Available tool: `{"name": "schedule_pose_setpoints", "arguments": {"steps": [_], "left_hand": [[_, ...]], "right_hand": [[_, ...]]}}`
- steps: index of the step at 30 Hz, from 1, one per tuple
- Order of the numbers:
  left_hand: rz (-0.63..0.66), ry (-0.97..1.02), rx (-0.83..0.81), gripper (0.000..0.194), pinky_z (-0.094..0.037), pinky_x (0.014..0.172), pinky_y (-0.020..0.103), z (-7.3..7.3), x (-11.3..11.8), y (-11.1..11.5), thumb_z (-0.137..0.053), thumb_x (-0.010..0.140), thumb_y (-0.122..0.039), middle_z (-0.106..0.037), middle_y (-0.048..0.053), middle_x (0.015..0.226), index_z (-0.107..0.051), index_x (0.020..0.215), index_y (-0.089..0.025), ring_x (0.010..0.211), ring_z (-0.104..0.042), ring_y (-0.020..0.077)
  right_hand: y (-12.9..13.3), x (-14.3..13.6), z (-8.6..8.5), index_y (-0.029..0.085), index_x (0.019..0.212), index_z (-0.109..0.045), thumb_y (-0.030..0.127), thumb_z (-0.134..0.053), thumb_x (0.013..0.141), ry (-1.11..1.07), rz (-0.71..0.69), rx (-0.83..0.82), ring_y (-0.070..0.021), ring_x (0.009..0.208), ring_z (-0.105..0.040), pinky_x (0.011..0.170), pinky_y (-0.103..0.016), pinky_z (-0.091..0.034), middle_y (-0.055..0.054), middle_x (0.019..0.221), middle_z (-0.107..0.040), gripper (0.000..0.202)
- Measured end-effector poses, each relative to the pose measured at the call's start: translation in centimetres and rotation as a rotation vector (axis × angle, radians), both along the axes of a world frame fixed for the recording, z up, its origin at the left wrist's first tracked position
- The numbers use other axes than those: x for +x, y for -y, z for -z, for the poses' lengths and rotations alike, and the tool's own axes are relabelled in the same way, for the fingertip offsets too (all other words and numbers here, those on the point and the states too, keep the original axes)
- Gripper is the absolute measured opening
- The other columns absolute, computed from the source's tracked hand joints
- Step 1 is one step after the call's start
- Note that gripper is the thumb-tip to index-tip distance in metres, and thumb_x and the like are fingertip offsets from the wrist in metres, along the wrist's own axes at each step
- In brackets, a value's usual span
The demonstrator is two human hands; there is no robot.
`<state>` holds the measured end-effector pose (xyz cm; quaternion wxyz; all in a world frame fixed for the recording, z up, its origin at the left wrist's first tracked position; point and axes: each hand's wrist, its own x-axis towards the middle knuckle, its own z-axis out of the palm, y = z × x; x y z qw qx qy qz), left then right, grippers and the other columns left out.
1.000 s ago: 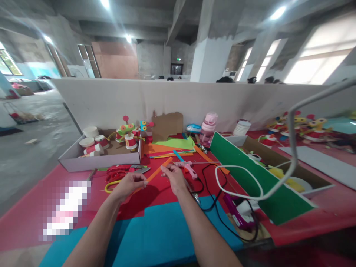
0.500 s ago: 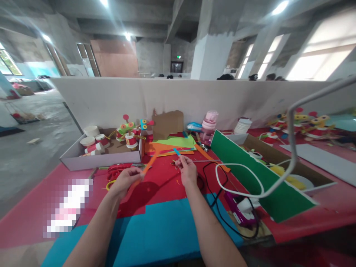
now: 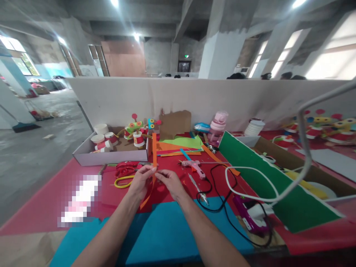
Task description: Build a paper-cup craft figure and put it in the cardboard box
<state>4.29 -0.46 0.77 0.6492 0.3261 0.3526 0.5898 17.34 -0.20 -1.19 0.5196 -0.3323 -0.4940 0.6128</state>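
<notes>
An orange paper strip (image 3: 154,148) stands upright between my hands, its lower end hanging below them. My left hand (image 3: 141,181) pinches it near the middle. My right hand (image 3: 171,182) meets it from the right, thumb and forefinger pressed together at the strip; whether they grip it is hard to tell. A blue strip (image 3: 185,154) lies beyond my right hand, close to a pink glue gun (image 3: 194,166). Right of that hand is a pen-like tool (image 3: 198,187). Yellow-handled scissors (image 3: 122,181) and red-handled tools (image 3: 125,169) lie left of my left hand.
At the left back, a box (image 3: 111,157) holds paper cups and cup figures. Coloured paper sheets (image 3: 180,142) lie at the back centre. On the right stand a green board (image 3: 267,181), a white looped stand (image 3: 304,148) and a purple power strip (image 3: 249,217).
My hands have come together at the orange strip, which is now upright. The blue strip has left my right hand and lies on the table. The view has shifted slightly left.
</notes>
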Motion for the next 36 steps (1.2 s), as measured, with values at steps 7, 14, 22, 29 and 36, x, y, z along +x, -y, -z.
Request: {"name": "schedule_pose_setpoints", "arguments": {"steps": [7, 14, 22, 29, 36], "left_hand": [[0.118, -0.011, 0.045, 0.022, -0.048, 0.059, 0.022, -0.4, -0.9, 0.0, -0.075, 0.072, -0.034, -0.068, 0.003, 0.074, -0.070, 0.080, -0.015, 0.062, -0.060, 0.0111], [0.316, -0.160, 0.051, 0.025, -0.051, 0.073, 0.029, -0.8, -2.7, -0.1, -0.079, 0.067, -0.021, -0.072, 0.008, 0.084, -0.073, 0.091, -0.014, 0.075, -0.066, 0.0177], [0.215, -0.148, 0.126, 0.016, -0.049, 0.066, 0.025, -0.7, -2.7, -0.4, -0.081, 0.064, -0.020, -0.068, 0.003, 0.070, -0.070, 0.073, -0.013, 0.065, -0.062, 0.0125], [-0.010, 0.038, 0.029, 0.024, -0.048, 0.063, 0.021, 0.8, -1.1, -1.3, -0.085, 0.057, -0.021, -0.067, 0.001, 0.063, -0.066, 0.068, -0.012, 0.059, -0.060, 0.0089], [-0.018, -0.004, 0.074, 0.025, -0.044, 0.058, 0.020, 1.2, 0.7, -0.5, -0.084, 0.058, -0.022, -0.065, -0.002, 0.064, -0.065, 0.072, -0.013, 0.058, -0.057, 0.0082]], "right_hand": [[0.3, 0.8, -0.1, 0.017, 0.075, -0.067, 0.042, -0.076, 0.069, -0.168, -0.204, -0.123, -0.0122, 0.064, -0.057, 0.067, -0.026, -0.045, 0.001, 0.067, -0.064, 0.028], [0.7, 1.4, -0.1, 0.015, 0.078, -0.062, 0.039, -0.075, 0.074, -0.312, -0.457, -0.279, -0.0095, 0.056, -0.055, 0.062, -0.024, -0.049, 0.002, 0.063, -0.058, 0.028], [0.7, 0.5, 0.9, 0.015, 0.081, -0.066, 0.039, -0.074, 0.073, -0.332, -0.486, -0.303, -0.0106, 0.060, -0.057, 0.067, -0.028, -0.052, 0.000, 0.067, -0.063, 0.027], [-0.2, -1.3, 1.4, 0.019, 0.081, -0.072, 0.029, -0.081, 0.062, -0.304, 0.101, -0.064, -0.0128, 0.072, -0.063, 0.075, -0.026, -0.050, 0.001, 0.078, -0.070, 0.023], [-0.3, -1.1, 1.4, 0.019, 0.080, -0.075, 0.033, -0.076, 0.066, -0.270, 0.224, -0.042, -0.0158, 0.070, -0.064, 0.075, -0.030, -0.051, -0.001, 0.075, -0.073, 0.020]]}}
